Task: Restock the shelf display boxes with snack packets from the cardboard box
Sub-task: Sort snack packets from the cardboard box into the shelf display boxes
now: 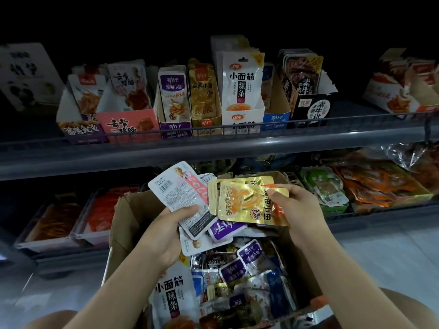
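Note:
An open cardboard box (123, 224) full of mixed snack packets sits below me. My left hand (166, 233) grips a fan of white and purple packets (175, 188) above the box. My right hand (297, 207) pinches a stack of gold packets (242, 203) by their right end, held flat over the box. On the upper shelf stands a row of display boxes: a pink one (128, 123), a purple one (175, 127), a gold one (206, 121), a white one (242, 115), a blue one (276, 119) and a black one (311, 110). Each holds upright packets.
A grey wire rail (213, 131) runs along the upper shelf's front edge. The lower shelf holds clear trays (54, 233) of orange snacks at left and loose bagged goods (370, 184) at right. My knees show at the bottom corners. Pale floor lies at right.

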